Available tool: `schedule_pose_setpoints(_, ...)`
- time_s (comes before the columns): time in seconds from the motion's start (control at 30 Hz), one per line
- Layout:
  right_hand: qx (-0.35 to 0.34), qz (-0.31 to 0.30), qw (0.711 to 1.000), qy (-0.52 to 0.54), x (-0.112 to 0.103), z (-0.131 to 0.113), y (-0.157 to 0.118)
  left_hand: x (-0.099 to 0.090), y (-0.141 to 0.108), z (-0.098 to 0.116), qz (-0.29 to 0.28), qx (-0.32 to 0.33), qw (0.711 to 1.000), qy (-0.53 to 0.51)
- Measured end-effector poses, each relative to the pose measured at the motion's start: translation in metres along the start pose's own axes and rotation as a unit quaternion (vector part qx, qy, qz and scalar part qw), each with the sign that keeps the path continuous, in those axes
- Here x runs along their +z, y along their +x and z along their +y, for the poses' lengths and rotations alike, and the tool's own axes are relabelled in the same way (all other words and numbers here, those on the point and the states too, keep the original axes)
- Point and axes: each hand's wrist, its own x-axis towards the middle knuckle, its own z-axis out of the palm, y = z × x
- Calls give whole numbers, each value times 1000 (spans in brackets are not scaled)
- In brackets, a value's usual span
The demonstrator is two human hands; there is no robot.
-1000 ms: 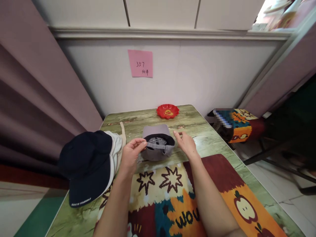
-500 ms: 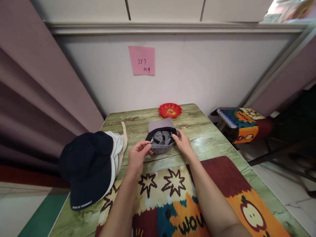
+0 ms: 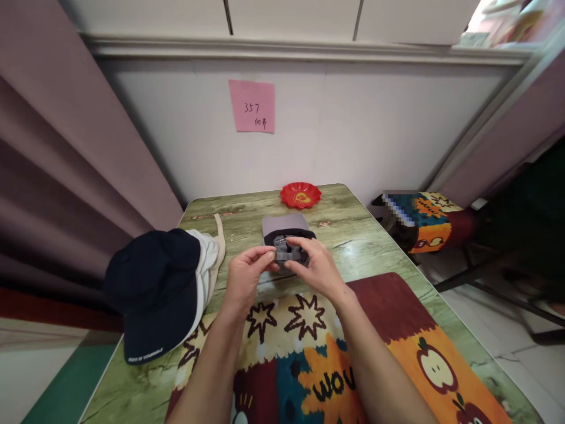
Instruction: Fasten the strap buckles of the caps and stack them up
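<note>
A grey baseball cap (image 3: pixel 285 223) lies upside down on the table, its brim pointing to the wall and its dark inside facing up. At its near side, my left hand (image 3: pixel 246 272) pinches the left end of the cap's narrow back strap (image 3: pixel 289 256) between thumb and fingers. My right hand (image 3: pixel 323 270) reaches over the cap's right side. Its thumb and forefinger are spread above and below the strap, with a gap between them. The right hand covers part of the cap's opening.
To the left, a navy cap (image 3: pixel 152 288) rests over several white and beige caps (image 3: pixel 212 259). A red scalloped dish (image 3: pixel 301 195) stands at the back of the table (image 3: pixel 371 250). In front lies a colourful patterned mat (image 3: pixel 388 306). A pink note (image 3: pixel 251 106) is on the wall.
My right hand has moved left from the cap's right rim to the back strap, its fingers now apart. My left hand still pinches the strap's left side.
</note>
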Motion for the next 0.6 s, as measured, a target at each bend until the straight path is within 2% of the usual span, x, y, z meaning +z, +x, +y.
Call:
schedule_pose_setpoints(0.13, -14, -18, 1000, 1, 8, 5, 2, 5, -2, 0, -7, -5, 1000, -12)
schedule_pose_setpoints(0.3, -38, -6, 999, 6, 12, 15, 8, 11, -3, -7, -10, -29, 999, -34)
schedule_pose_setpoints(0.6, -97, -14, 995, -25, 14, 28, 13, 8, -1, -10, -16, -28, 999, 7)
